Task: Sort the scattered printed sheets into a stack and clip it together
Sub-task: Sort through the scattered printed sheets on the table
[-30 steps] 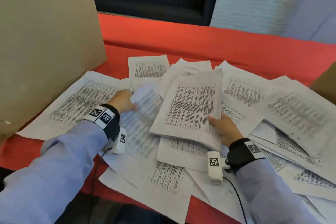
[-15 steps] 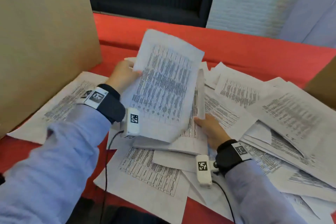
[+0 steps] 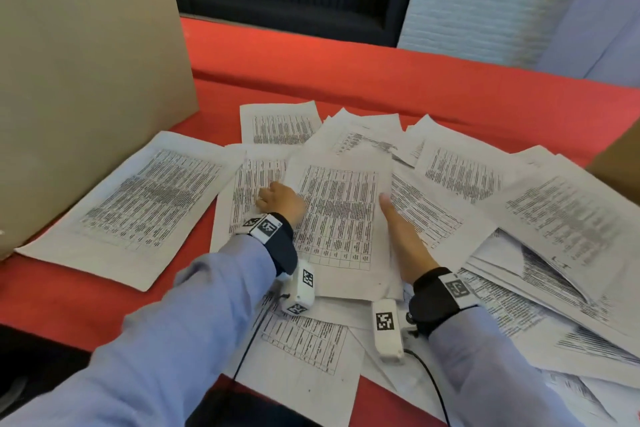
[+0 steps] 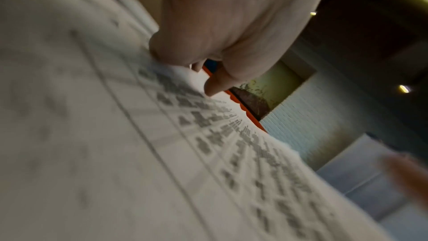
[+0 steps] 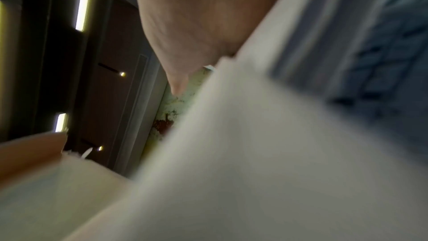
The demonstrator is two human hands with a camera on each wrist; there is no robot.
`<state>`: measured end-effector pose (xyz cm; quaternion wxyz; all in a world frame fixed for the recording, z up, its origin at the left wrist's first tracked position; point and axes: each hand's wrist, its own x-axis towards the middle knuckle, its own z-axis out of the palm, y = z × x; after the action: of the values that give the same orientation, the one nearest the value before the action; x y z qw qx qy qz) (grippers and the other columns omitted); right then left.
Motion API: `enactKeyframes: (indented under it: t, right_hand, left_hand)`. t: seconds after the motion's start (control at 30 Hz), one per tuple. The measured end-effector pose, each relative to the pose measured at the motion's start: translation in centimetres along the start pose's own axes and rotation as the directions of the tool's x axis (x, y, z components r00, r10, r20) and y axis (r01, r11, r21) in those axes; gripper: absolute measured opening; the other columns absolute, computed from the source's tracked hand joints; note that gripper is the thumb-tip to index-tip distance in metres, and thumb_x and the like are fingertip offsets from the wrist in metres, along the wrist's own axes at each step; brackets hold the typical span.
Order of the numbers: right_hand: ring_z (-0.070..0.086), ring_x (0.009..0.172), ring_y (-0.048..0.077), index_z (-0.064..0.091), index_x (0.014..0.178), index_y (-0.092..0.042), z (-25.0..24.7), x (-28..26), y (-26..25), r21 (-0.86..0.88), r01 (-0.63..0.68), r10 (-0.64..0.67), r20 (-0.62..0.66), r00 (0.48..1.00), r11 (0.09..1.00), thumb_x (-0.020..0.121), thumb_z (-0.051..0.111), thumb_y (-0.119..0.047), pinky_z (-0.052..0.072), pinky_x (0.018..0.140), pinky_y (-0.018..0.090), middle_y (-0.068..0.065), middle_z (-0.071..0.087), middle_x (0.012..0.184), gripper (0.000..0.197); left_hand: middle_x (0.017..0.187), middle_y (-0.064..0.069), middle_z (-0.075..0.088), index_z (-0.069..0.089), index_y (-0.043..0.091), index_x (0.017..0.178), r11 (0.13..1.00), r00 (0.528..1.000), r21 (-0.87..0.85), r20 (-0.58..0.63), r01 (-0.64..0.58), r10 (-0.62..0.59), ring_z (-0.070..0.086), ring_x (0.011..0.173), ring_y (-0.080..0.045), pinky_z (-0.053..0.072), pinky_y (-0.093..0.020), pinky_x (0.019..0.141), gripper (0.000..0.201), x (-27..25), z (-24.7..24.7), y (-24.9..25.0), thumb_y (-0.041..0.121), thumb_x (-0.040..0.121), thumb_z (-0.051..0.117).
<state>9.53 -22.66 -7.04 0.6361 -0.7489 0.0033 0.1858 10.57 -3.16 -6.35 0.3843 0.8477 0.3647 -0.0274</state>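
Many printed sheets lie scattered over the red table [image 3: 346, 80]. A small stack of sheets [image 3: 339, 218] sits in the middle, printed table face up, also filling the left wrist view [image 4: 208, 153]. My left hand [image 3: 280, 199] is at the stack's left edge with its fingers curled on the paper edge [image 4: 166, 67] and the thumb tip on top. My right hand [image 3: 398, 232] lies straight along the stack's right edge, fingers extended against it. No clip is in view.
A large cardboard panel [image 3: 86, 62] stands at the left, over a big sheet [image 3: 145, 201]. More loose sheets [image 3: 554, 236] pile up at the right, and others [image 3: 304, 340] lie under my wrists. A cardboard corner [image 3: 620, 156] shows at the far right.
The left hand lifted a sheet from the left and laid it on top of the central stack. The right hand went from holding the stack's lower edge to lying straight along its right side.
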Motion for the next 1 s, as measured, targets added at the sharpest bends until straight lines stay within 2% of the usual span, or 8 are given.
enactKeyframes:
  t: [0.1, 0.17, 0.3, 0.47, 0.6, 0.7, 0.87, 1.0]
  right_hand:
    - [0.071, 0.087, 0.021, 0.064, 0.111, -0.014, 0.1, 0.3, 0.4, -0.095, 0.035, -0.042, -0.070, 0.997, 0.995, 0.087, 0.069, -0.028, 0.058, 0.070, 0.030, 0.009, 0.073, 0.105, 0.029]
    - [0.071, 0.077, 0.020, 0.062, 0.111, -0.006, -0.3, 0.6, 0.7, -0.065, -0.010, 0.005, -0.074, 0.997, 0.998, 0.090, 0.065, -0.017, 0.055, 0.053, 0.021, 0.012, 0.073, 0.097, 0.024]
    - [0.071, 0.079, 0.021, 0.060, 0.116, -0.001, -1.0, 0.7, 0.9, -0.028, -0.035, 0.034, -0.046, 0.998, 0.999, 0.096, 0.057, -0.018, 0.054, 0.052, 0.020, 0.015, 0.072, 0.101, 0.027]
    - [0.072, 0.081, 0.022, 0.059, 0.119, -0.003, -0.8, 0.4, 0.9, 0.029, -0.036, 0.036, -0.026, 0.999, 0.999, 0.098, 0.053, -0.018, 0.056, 0.056, 0.024, 0.013, 0.073, 0.100, 0.026]
    - [0.072, 0.083, 0.022, 0.058, 0.120, -0.004, -0.8, 0.2, 0.9, 0.021, -0.029, 0.029, -0.017, 0.999, 0.999, 0.098, 0.052, -0.017, 0.056, 0.057, 0.024, 0.013, 0.072, 0.102, 0.026]
    - [0.072, 0.086, 0.023, 0.058, 0.121, -0.004, -0.8, 0.2, 0.8, 0.021, -0.032, 0.033, -0.016, 0.999, 0.999, 0.098, 0.052, -0.018, 0.057, 0.061, 0.026, 0.012, 0.072, 0.103, 0.027]
    - [0.070, 0.081, 0.020, 0.059, 0.118, -0.001, -0.9, -0.1, 0.9, 0.030, -0.017, 0.017, -0.011, 1.000, 0.999, 0.099, 0.050, -0.016, 0.055, 0.053, 0.019, 0.012, 0.072, 0.100, 0.026]
    - [0.071, 0.081, 0.020, 0.060, 0.117, -0.002, -1.4, -0.1, 0.9, 0.040, -0.024, 0.024, 0.014, 1.000, 0.999, 0.099, 0.051, -0.017, 0.056, 0.056, 0.021, 0.010, 0.072, 0.099, 0.026]
  left_hand:
    - [0.146, -0.017, 0.023, 0.021, 0.007, 0.143, 0.998, 0.994, -0.062, 0.111, 0.013, -0.006, 0.028, 0.132, -0.035, 0.031, -0.045, 0.109, 0.070, -0.1, -0.8, -0.3, 0.022, 0.085, 0.057]
    - [0.148, -0.018, 0.019, 0.020, 0.011, 0.146, 0.993, 0.990, -0.113, 0.134, -0.023, 0.038, 0.028, 0.134, -0.038, 0.034, -0.047, 0.108, 0.074, 0.9, -3.3, -0.6, 0.025, 0.085, 0.060]
    - [0.145, -0.022, 0.025, 0.026, 0.011, 0.141, 0.938, 0.996, 0.345, -0.061, -0.034, 0.058, 0.025, 0.134, -0.042, 0.033, -0.050, 0.105, 0.065, 4.1, -9.9, -3.4, 0.019, 0.084, 0.056]
    - [0.137, -0.023, 0.040, 0.035, 0.006, 0.134, 0.782, 0.999, 0.621, -0.017, 0.046, -0.045, 0.043, 0.124, -0.041, 0.040, -0.049, 0.102, 0.064, 5.5, -11.7, -8.1, 0.026, 0.080, 0.063]
    - [0.096, -0.017, 0.062, 0.054, -0.002, 0.099, 0.874, 0.977, 0.466, -0.079, -0.141, 0.200, 0.061, 0.091, -0.034, 0.044, -0.034, 0.068, 0.015, 5.3, -11.6, -7.2, 0.003, 0.085, 0.054]
    - [0.077, -0.006, 0.060, 0.051, 0.002, 0.095, 0.974, 0.974, 0.055, -0.052, -0.218, 0.221, 0.060, 0.065, -0.020, 0.048, -0.031, 0.053, 0.009, 4.1, -10.4, -3.9, 0.003, 0.087, 0.056]
    - [0.079, -0.009, 0.062, 0.057, 0.000, 0.106, 0.860, 0.916, -0.508, 0.323, -0.046, 0.239, 0.060, 0.065, -0.019, 0.056, -0.029, 0.065, 0.025, 1.1, -7.0, 1.0, 0.015, 0.086, 0.065]
    - [0.094, -0.008, 0.055, 0.050, 0.000, 0.120, 0.903, 0.958, -0.426, 0.235, -0.051, 0.165, 0.059, 0.086, -0.022, 0.053, -0.032, 0.081, 0.051, 2.4, -8.1, 0.8, 0.040, 0.089, 0.058]
